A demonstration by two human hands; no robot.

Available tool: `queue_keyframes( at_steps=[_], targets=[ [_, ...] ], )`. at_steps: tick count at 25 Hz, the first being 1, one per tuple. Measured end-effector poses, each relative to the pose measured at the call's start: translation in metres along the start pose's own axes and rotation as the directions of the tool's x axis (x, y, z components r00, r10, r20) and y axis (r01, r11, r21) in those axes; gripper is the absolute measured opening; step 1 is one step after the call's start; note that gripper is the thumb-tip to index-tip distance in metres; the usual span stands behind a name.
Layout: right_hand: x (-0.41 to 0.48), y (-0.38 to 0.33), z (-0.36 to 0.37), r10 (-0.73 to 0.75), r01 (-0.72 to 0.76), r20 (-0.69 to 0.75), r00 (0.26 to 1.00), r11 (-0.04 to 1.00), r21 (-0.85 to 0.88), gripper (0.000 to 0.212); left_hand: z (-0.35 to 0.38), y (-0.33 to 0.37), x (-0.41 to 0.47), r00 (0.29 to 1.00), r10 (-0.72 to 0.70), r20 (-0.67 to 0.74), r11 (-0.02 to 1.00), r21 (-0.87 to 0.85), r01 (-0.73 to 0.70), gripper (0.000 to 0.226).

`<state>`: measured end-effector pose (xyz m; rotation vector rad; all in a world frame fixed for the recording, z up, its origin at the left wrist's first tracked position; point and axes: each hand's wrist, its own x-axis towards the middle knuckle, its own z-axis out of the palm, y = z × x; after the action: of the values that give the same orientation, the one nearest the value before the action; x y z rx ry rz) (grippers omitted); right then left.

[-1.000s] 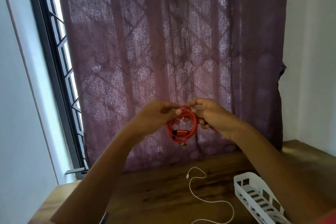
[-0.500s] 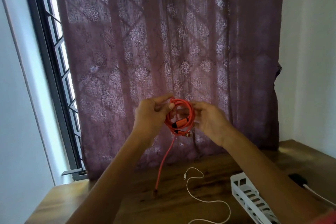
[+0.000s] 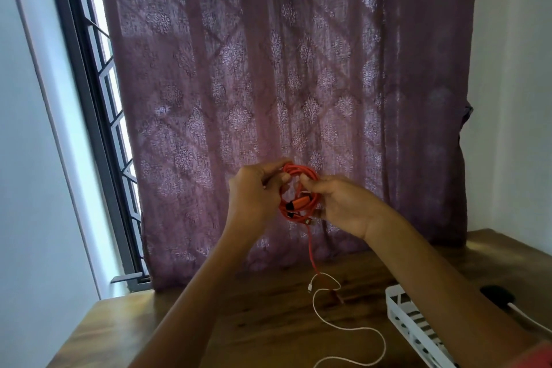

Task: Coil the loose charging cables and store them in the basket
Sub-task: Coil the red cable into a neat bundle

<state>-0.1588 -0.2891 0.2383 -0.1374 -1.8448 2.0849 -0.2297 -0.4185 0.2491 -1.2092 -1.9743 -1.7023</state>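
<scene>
An orange charging cable (image 3: 298,203) is wound into a small coil held up in front of the curtain. My left hand (image 3: 257,193) pinches the coil's upper left side, and my right hand (image 3: 340,206) grips its right side. A loose orange tail hangs from the coil down to the wooden table (image 3: 268,320). A white cable (image 3: 349,329) lies uncoiled on the table below. The white slatted basket (image 3: 418,334) sits at the right, partly hidden by my right forearm.
A black object (image 3: 497,294) with a white lead lies on the table at the far right. A purple patterned curtain (image 3: 283,84) hangs behind the table. A barred window (image 3: 98,116) is at the left, and white walls flank both sides.
A tail of the orange cable has come loose from the coil and now hangs straight down to the table. Both hands have risen slightly with the coil.
</scene>
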Motion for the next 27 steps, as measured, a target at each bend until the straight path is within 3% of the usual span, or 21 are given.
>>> queue_keyframes(
  at_steps=[2, 4, 8, 10, 11, 13, 15, 16, 18, 21, 24, 27],
  targets=[
    [-0.002, 0.001, 0.000, 0.088, -0.103, 0.074, 0.993, 0.966, 0.237, 0.026, 0.002, 0.001, -0.002, 1.000, 0.024, -0.001, 0.998, 0.051, -0.024, 0.030],
    [-0.002, 0.002, -0.002, 0.128, -0.161, 0.115, 0.985, 0.918, 0.361, 0.027, 0.004, 0.000, -0.003, 0.998, 0.050, 0.033, 0.990, 0.130, -0.054, 0.035],
    [-0.004, 0.000, -0.003, 0.188, -0.219, 0.123, 0.975, 0.913, 0.344, 0.021, 0.005, -0.005, -0.001, 0.979, 0.046, 0.200, 0.947, 0.304, -0.107, 0.036],
    [-0.004, -0.003, -0.002, 0.171, -0.195, 0.108, 0.979, 0.937, 0.291, 0.033, 0.002, -0.007, 0.001, 0.983, 0.039, 0.180, 0.941, 0.325, -0.097, 0.026],
    [-0.005, -0.003, 0.000, 0.151, -0.164, 0.072, 0.986, 0.959, 0.233, 0.034, 0.001, -0.009, 0.002, 0.989, 0.033, 0.142, 0.947, 0.311, -0.076, 0.021],
    [-0.008, 0.000, 0.004, -0.010, 0.000, -0.121, 0.993, 0.997, -0.080, 0.026, -0.002, -0.014, 0.002, 0.999, -0.001, 0.054, 0.971, 0.241, -0.012, 0.012],
    [-0.015, 0.007, 0.009, -0.343, 0.197, -0.320, 0.883, 0.890, -0.411, 0.031, -0.004, -0.017, 0.001, 0.999, -0.042, -0.028, 0.982, 0.183, 0.046, 0.012],
    [-0.019, 0.010, 0.013, -0.457, 0.258, -0.337, 0.823, 0.830, -0.495, 0.032, -0.004, -0.018, 0.001, 0.997, -0.043, -0.064, 0.982, 0.183, 0.054, 0.013],
    [-0.022, 0.015, 0.022, -0.505, 0.299, -0.277, 0.817, 0.783, -0.546, 0.028, -0.004, -0.020, 0.001, 0.993, -0.033, -0.109, 0.981, 0.185, 0.053, 0.012],
    [-0.018, 0.019, 0.029, -0.407, 0.269, -0.259, 0.876, 0.858, -0.438, 0.022, -0.002, -0.022, 0.000, 0.993, -0.014, -0.117, 0.985, 0.168, 0.034, 0.012],
    [-0.015, 0.009, 0.028, -0.214, 0.188, -0.243, 0.946, 0.974, -0.127, 0.025, -0.004, -0.022, 0.000, 0.994, 0.034, -0.106, 0.973, 0.229, -0.009, 0.014],
    [-0.014, -0.003, 0.017, -0.156, 0.164, -0.153, 0.976, 0.986, 0.040, 0.025, -0.008, -0.022, -0.002, 0.990, 0.091, -0.110, 0.960, 0.276, -0.058, 0.018]
  ],
)
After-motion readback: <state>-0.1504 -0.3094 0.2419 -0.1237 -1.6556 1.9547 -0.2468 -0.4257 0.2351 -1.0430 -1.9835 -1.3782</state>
